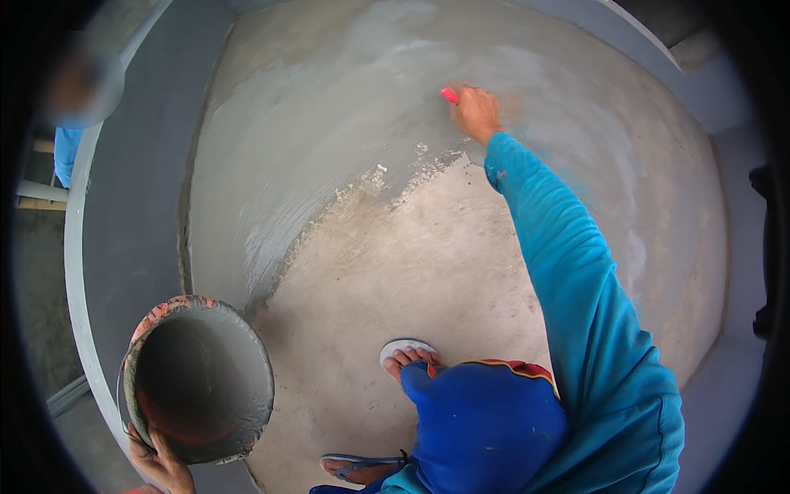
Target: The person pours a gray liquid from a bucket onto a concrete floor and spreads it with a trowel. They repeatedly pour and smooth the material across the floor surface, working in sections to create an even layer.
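Note:
My right hand (477,111), at the end of a teal sleeve, is closed round a tool whose pink-red handle end (449,95) sticks out past the fingers. The tool's working end is hidden. Under it spreads a smeared coat of wet grey cement (329,115) over the floor. Bare, paler concrete (395,272) shows between that coat and my feet. At lower left, my left hand (163,465) grips the near rim of a round bucket (265,387). The bucket tilts so its mouth faces up, and grey cement coats its inside. Reddish patches show along its rim.
A grey low wall (136,198) with a pale top edge runs along the left, close beside the bucket. Another low wall (708,90) bounds the far right. My bent blue-clad knee (485,420) and sandaled foot (407,354) occupy the near middle.

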Action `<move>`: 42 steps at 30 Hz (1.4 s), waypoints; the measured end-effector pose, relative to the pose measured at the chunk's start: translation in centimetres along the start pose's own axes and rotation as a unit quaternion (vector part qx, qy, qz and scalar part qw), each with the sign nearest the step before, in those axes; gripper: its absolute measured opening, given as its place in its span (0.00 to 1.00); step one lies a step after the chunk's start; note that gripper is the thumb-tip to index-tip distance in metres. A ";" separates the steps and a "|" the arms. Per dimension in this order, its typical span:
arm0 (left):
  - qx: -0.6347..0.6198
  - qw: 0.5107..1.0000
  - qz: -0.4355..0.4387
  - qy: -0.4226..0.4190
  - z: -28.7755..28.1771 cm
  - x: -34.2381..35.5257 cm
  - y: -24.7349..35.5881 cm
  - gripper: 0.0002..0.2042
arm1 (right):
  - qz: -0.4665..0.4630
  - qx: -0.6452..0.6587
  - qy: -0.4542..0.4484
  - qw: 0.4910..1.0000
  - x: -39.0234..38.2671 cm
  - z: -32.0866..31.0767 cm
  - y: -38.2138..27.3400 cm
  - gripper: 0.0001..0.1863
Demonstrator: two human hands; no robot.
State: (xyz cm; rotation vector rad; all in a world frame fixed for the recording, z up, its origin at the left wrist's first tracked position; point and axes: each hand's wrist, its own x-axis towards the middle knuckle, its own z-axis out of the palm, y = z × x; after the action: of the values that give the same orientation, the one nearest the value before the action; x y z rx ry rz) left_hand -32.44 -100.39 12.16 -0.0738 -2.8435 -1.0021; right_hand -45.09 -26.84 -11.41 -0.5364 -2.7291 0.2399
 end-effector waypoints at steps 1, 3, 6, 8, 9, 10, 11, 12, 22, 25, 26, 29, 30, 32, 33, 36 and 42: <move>0.003 1.000 -0.009 0.010 -0.4 -0.7 0.3 0.18 | -0.013 0.036 -0.023 0.999 -1.5 0.8 -3.7 0.11; 0.028 0.999 -0.029 0.009 -0.7 -1.6 1.7 0.16 | -0.097 0.081 -0.068 0.990 -4.2 2.6 -12.0 0.08; 0.071 0.996 -0.056 -0.016 -1.1 -3.1 4.9 0.16 | -0.098 0.240 -0.140 0.956 -7.2 4.4 -20.5 0.04; 0.066 0.995 -0.067 -0.022 -1.3 -3.2 6.0 0.16 | -0.047 0.331 -0.183 0.925 -8.0 4.9 -21.3 0.05; 0.076 0.996 -0.040 -0.011 -1.3 -3.2 6.0 0.15 | -0.023 0.375 -0.157 0.913 -7.9 4.8 -19.8 0.05; 0.053 0.997 -0.055 0.001 -1.5 -3.5 5.8 0.13 | -0.032 0.434 -0.119 0.892 -8.0 4.7 -17.5 0.06; 0.031 0.997 -0.070 0.012 -1.7 -3.6 5.4 0.12 | 0.020 0.378 -0.115 0.918 -7.6 4.4 -13.6 0.09; 0.008 0.996 -0.086 0.024 -2.1 -4.0 5.0 0.11 | 0.107 0.442 -0.105 0.884 -7.1 3.9 -9.0 0.08; -0.023 0.995 -0.068 0.067 -4.8 -6.6 4.0 0.14 | 0.227 -0.064 0.058 0.970 -12.0 -6.8 11.9 0.07; 0.001 0.996 -0.068 0.055 -4.6 -7.1 4.7 0.13 | 0.082 -0.004 -0.016 0.996 -12.1 -3.0 0.1 0.06; 0.014 0.997 -0.065 0.049 -4.4 -7.1 4.9 0.13 | 0.062 0.035 -0.040 0.997 -11.9 -1.6 -4.1 0.08; 0.007 0.996 -0.078 0.048 -3.7 -6.7 5.4 0.13 | 0.006 0.195 -0.078 0.978 -10.8 1.4 -13.1 0.07; 0.005 0.995 -0.083 0.049 -3.5 -6.4 5.4 0.13 | -0.039 0.272 -0.071 0.959 -9.9 2.1 -14.8 0.05; 0.002 0.994 -0.099 0.053 -3.1 -6.1 5.5 0.14 | 0.005 0.378 -0.108 0.920 -8.0 2.3 -14.1 0.07; -0.003 0.993 -0.097 0.063 -2.9 -6.0 5.5 0.13 | -0.016 0.449 -0.104 0.887 -6.6 2.1 -12.6 0.08; -0.022 0.992 -0.099 0.078 -2.9 -5.4 5.2 0.13 | 0.167 0.472 -0.056 0.864 -3.5 0.0 -0.6 0.10; -0.036 0.990 -0.123 0.061 -2.4 -3.3 5.0 0.12 | 0.199 -0.067 0.073 0.975 -0.6 -2.9 16.1 0.07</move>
State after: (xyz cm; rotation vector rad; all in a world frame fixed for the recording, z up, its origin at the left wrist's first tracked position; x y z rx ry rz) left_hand -28.48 -98.03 16.72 0.3290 -2.7515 -1.1134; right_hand -38.11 -12.12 -12.62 -1.0947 -2.4846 0.1084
